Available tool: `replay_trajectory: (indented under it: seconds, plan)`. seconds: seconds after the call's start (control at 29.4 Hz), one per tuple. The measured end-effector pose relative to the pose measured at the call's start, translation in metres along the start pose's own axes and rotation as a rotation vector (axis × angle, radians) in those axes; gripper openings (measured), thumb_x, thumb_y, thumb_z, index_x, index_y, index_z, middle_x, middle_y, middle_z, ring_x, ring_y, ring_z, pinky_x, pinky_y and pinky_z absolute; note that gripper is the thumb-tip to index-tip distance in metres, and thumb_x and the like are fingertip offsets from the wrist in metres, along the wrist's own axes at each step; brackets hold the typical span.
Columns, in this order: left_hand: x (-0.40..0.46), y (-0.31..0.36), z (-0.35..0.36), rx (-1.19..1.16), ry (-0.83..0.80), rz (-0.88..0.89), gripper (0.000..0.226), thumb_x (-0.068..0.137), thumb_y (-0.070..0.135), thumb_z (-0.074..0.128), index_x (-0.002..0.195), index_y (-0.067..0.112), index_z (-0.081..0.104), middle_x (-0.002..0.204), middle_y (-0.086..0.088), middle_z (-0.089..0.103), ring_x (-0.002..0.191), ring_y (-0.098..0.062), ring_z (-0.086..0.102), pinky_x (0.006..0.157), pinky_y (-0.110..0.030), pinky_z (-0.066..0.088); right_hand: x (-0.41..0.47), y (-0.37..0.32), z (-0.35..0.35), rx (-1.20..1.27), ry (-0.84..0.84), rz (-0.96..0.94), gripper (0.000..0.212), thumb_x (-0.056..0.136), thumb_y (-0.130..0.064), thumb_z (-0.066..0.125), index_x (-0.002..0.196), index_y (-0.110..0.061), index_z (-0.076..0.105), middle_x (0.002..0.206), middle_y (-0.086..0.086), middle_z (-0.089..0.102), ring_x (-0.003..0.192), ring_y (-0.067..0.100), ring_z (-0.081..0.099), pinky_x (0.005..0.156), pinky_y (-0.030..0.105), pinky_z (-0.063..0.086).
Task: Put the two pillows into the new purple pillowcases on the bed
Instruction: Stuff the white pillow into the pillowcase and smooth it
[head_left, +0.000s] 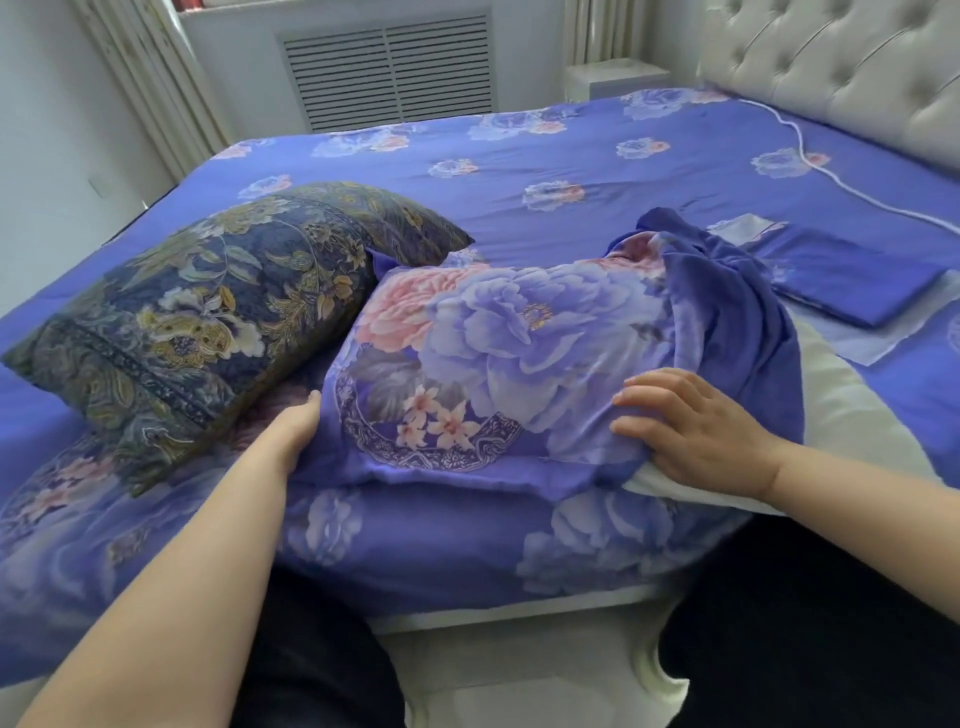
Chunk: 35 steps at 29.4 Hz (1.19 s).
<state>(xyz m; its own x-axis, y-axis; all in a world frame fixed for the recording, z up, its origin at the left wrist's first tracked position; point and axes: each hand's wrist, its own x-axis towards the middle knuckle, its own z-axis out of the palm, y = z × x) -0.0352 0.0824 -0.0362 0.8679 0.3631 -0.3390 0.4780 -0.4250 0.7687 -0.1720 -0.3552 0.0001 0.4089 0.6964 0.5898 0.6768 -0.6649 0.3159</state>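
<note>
A white pillow (841, 415) lies near the bed's front edge, most of it inside a purple floral pillowcase (509, 338); its right end sticks out bare. My left hand (298, 428) grips the case's left end, fingers tucked behind the fabric. My right hand (691, 426) rests flat with spread fingers on the bunched open edge of the case. A second pillow (208, 312) in a dark blue-and-gold patterned cover lies to the left, touching the first. A folded purple pillowcase (847, 278) lies flat at the right.
The bed (545, 166) has a purple floral cover. A tufted white headboard (857, 67) stands at the right. A white cord (810, 156) trails across the cover. A vent panel (389, 67) and curtains are on the far wall. White floor lies below me.
</note>
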Motion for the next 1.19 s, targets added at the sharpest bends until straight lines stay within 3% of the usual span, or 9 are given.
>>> replay_trajectory:
  seconds: [0.14,0.24,0.51,0.71,0.85,0.92,0.99,1.09,1.19]
  plan:
    - [0.01,-0.007,-0.001,0.019,-0.028,0.016,0.061,0.085,0.053,0.056,0.112,-0.001,0.065,0.125,-0.014,0.06,0.115,-0.026,0.055,0.102,-0.038,0.042,0.016,-0.007,-0.005,-0.074,0.191,0.132,0.032,0.08,0.003,0.043,0.102,-0.017,0.052,0.102,0.004,0.049,0.089,0.026,0.05,0.082,0.036,0.041]
    - [-0.004,-0.001,0.005,0.028,0.021,0.066,0.028,0.091,0.021,0.059,0.071,0.001,0.064,0.089,-0.01,0.06,0.087,-0.018,0.054,0.071,-0.029,0.043,0.026,-0.018,-0.011,0.061,0.132,0.02,0.026,0.085,0.0,0.045,0.095,-0.015,0.063,0.089,0.002,0.063,0.079,0.024,0.056,0.074,0.033,0.045]
    - [-0.022,0.026,0.002,0.153,0.349,0.139,0.042,0.099,0.033,0.043,0.11,-0.002,0.063,0.118,-0.028,0.059,0.111,-0.045,0.053,0.089,-0.04,0.041,0.001,0.001,-0.042,0.085,-0.349,0.3,0.015,0.069,-0.03,0.041,0.083,-0.024,0.045,0.052,-0.003,0.054,0.045,0.023,0.056,0.039,0.02,0.029]
    - [-0.023,0.022,-0.001,0.09,0.347,0.124,0.045,0.099,0.033,0.041,0.107,-0.005,0.064,0.118,-0.03,0.059,0.109,-0.044,0.054,0.092,-0.041,0.042,-0.004,-0.007,-0.029,-0.118,-0.238,0.265,0.016,0.071,-0.026,0.054,0.085,-0.018,0.054,0.074,0.003,0.057,0.066,0.027,0.056,0.063,0.036,0.04]
    - [-0.035,0.015,0.014,-0.057,0.447,0.073,0.045,0.096,0.041,0.045,0.114,0.002,0.059,0.124,-0.027,0.055,0.113,-0.042,0.051,0.097,-0.041,0.04,-0.001,0.009,-0.03,-0.243,-0.146,0.672,0.057,0.069,-0.036,0.054,0.123,-0.019,0.051,0.135,0.016,0.046,0.125,0.038,0.041,0.105,0.057,0.025]
    - [-0.051,0.02,0.035,-0.169,0.402,0.107,0.058,0.093,0.049,0.048,0.125,0.001,0.045,0.132,-0.025,0.045,0.119,-0.039,0.046,0.101,-0.041,0.037,0.005,0.017,-0.03,-0.108,-0.218,0.965,0.076,0.074,-0.032,0.054,0.145,-0.023,0.029,0.151,0.019,0.022,0.136,0.043,0.025,0.107,0.056,0.025]
    - [-0.068,0.029,0.057,-0.442,0.234,0.0,0.093,0.073,0.069,0.06,0.136,0.008,0.03,0.136,-0.016,0.041,0.119,-0.034,0.048,0.101,-0.045,0.041,0.011,0.021,-0.025,0.081,-0.383,1.217,0.083,0.083,-0.027,0.056,0.151,-0.026,0.008,0.144,0.026,0.031,0.126,0.044,0.039,0.098,0.048,0.038]
    - [-0.074,0.036,0.08,-0.934,-0.172,-0.302,0.127,0.026,0.078,0.079,0.136,0.033,0.035,0.129,-0.006,0.054,0.097,-0.039,0.065,0.078,-0.065,0.05,0.02,0.016,-0.013,0.168,-0.4,1.349,0.048,0.089,-0.025,0.044,0.135,-0.013,0.036,0.115,0.032,0.057,0.097,0.047,0.057,0.077,0.044,0.044]
    - [-0.059,0.04,0.094,-1.067,-0.313,-0.3,0.119,0.026,0.062,0.091,0.131,0.031,0.045,0.125,-0.011,0.059,0.092,-0.041,0.068,0.071,-0.064,0.051,0.025,0.003,-0.005,0.285,-0.074,1.359,0.038,0.078,-0.025,0.034,0.102,-0.005,0.054,0.091,0.032,0.062,0.079,0.049,0.058,0.061,0.036,0.035]
